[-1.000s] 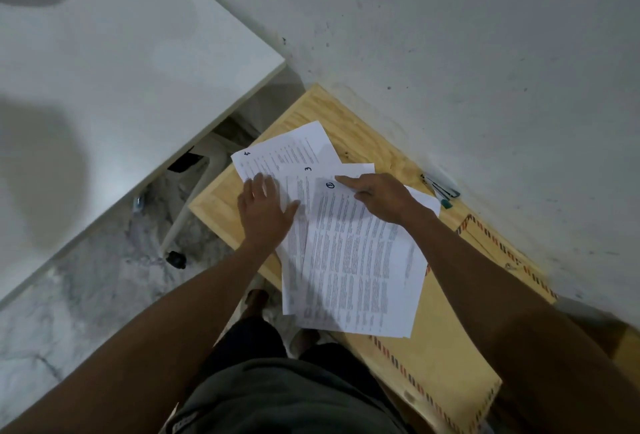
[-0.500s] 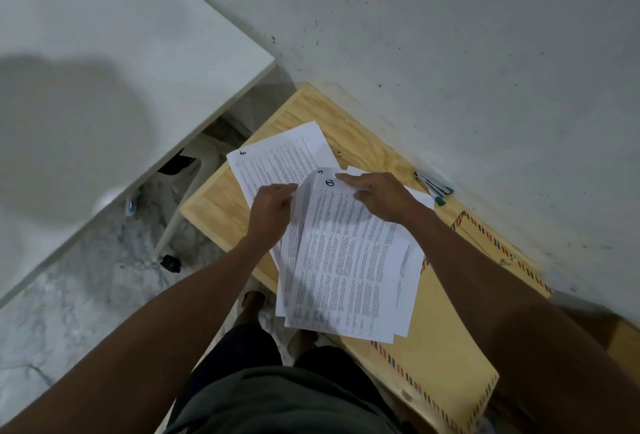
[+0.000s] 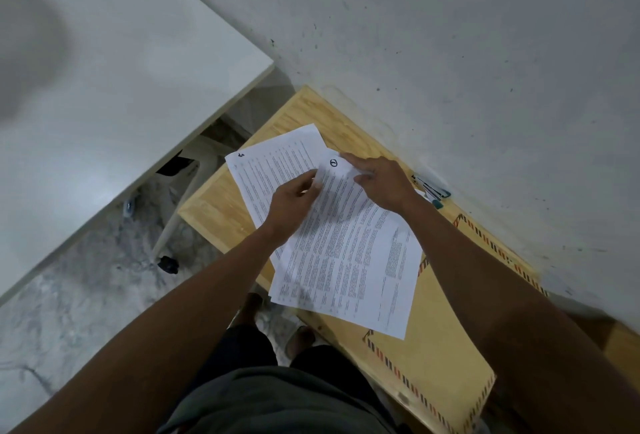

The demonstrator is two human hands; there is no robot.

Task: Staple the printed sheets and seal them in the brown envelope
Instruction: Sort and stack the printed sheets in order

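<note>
Left hand (image 3: 292,203) pinches the sheets' (image 3: 346,253) left edge, now slid closer under the right hand (image 3: 379,184), whose flat fingers still press the top corner. One sheet (image 3: 277,159) remains beyond the left hand; envelope (image 3: 443,357) lies beneath the right forearm.

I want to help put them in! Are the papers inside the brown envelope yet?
Not yet. The printed sheets are out, lying fanned on top of the brown envelope, with both hands on them.
</note>
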